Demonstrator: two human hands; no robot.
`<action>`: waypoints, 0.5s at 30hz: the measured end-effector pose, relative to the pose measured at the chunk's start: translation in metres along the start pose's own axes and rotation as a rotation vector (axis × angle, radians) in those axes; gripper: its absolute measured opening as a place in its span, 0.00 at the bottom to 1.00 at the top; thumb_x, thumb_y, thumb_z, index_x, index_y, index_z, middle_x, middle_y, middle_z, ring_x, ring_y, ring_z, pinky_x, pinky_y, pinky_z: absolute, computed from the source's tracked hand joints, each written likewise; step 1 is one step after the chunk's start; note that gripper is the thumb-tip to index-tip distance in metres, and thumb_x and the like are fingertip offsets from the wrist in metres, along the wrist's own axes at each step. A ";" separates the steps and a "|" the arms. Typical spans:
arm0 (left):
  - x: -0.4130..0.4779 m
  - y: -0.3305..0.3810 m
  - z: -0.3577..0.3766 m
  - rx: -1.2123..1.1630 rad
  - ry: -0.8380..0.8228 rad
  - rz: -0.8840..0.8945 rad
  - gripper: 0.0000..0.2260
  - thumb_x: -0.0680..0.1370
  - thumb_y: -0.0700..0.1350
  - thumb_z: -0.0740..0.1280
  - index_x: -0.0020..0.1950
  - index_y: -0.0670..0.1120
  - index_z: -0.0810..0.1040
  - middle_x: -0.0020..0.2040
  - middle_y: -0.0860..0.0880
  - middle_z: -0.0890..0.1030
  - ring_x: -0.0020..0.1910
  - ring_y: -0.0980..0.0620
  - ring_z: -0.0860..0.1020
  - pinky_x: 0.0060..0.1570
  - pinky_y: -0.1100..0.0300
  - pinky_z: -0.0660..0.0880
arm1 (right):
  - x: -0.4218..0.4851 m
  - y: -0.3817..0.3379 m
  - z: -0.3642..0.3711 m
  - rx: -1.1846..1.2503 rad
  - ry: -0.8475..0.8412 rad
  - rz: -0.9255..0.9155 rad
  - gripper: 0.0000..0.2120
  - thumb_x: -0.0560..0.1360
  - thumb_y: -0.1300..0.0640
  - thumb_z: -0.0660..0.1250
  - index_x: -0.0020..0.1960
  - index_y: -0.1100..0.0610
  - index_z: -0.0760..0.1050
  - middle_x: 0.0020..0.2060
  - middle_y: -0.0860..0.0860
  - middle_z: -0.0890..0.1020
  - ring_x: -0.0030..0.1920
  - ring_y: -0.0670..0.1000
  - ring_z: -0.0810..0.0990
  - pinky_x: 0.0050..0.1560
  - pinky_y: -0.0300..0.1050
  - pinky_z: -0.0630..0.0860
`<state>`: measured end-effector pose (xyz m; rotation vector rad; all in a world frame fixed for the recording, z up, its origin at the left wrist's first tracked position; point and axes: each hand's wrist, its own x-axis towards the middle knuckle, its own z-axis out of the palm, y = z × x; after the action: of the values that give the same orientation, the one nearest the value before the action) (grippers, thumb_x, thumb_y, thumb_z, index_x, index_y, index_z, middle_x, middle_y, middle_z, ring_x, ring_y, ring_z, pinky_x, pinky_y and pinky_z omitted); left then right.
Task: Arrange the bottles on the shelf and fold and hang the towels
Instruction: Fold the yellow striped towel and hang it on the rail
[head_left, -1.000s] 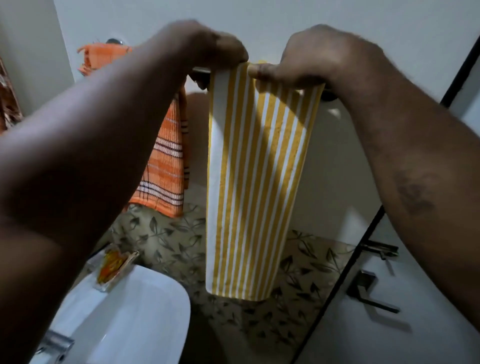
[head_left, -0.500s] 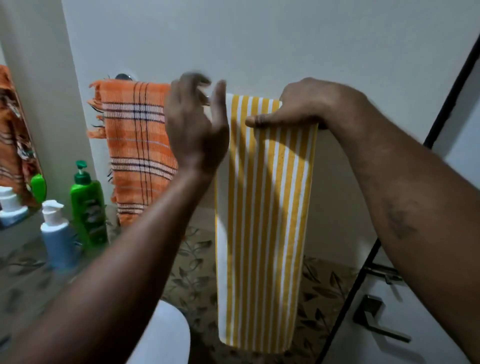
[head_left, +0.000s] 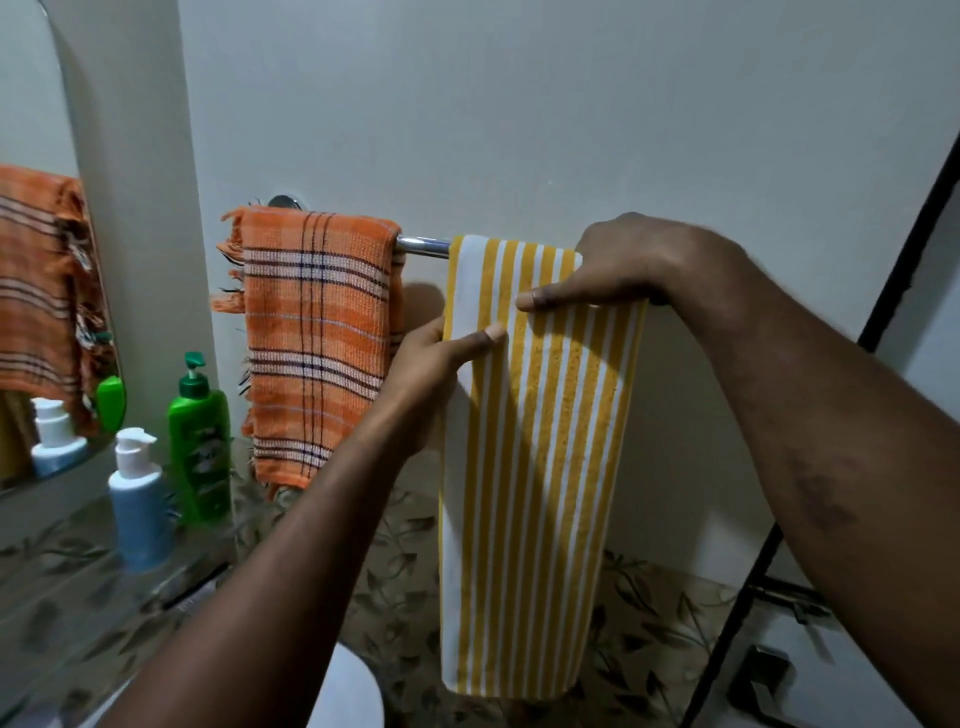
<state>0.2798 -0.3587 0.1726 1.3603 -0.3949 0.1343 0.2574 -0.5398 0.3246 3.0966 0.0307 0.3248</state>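
1. The yellow towel (head_left: 530, 467) hangs folded lengthwise over the rail (head_left: 423, 247), to the right of the orange towel (head_left: 317, 338). A bare stretch of rail separates the two.
2. Our right hand (head_left: 613, 265) grips the yellow towel at its top right, with the thumb across the front and the fingers curled over the rail. We judge that this anchors the cloth so it cannot slide.
3. Our left hand (head_left: 436, 358) pinches the towel's left edge just below the rail, thumb in front and fingers behind. We judge that this hold is for drawing the fold straight.
4. The green bottle (head_left: 200, 441) and the blue bottle (head_left: 137, 509) stand upright, near each other, on the shelf (head_left: 78, 582) at the left.
5. Change: half a second ago the left hand was spread in the air at rail height, holding nothing. It now sits lower, on the towel's edge. The right hand has kept its place.
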 end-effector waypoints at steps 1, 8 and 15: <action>-0.003 0.001 -0.002 0.006 0.011 0.025 0.15 0.80 0.46 0.73 0.66 0.45 0.81 0.57 0.49 0.88 0.55 0.51 0.87 0.57 0.52 0.83 | 0.001 0.001 0.000 -0.003 0.000 -0.001 0.50 0.62 0.19 0.68 0.67 0.57 0.77 0.58 0.55 0.81 0.54 0.58 0.81 0.54 0.52 0.80; 0.001 0.018 -0.004 0.144 0.136 0.265 0.11 0.79 0.45 0.75 0.60 0.45 0.82 0.54 0.49 0.87 0.54 0.52 0.86 0.54 0.55 0.84 | 0.001 0.002 -0.004 -0.089 0.037 -0.008 0.47 0.61 0.17 0.66 0.59 0.57 0.79 0.49 0.53 0.81 0.50 0.57 0.81 0.55 0.53 0.81; 0.015 0.029 -0.014 0.162 0.139 0.219 0.08 0.79 0.47 0.74 0.52 0.43 0.84 0.51 0.46 0.88 0.53 0.46 0.87 0.60 0.42 0.82 | -0.010 0.001 0.013 -0.159 0.206 -0.056 0.41 0.68 0.20 0.65 0.66 0.51 0.73 0.55 0.51 0.80 0.55 0.55 0.79 0.58 0.55 0.77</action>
<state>0.2872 -0.3407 0.2021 1.4541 -0.4224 0.4480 0.2499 -0.5415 0.3093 2.8863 0.0911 0.6112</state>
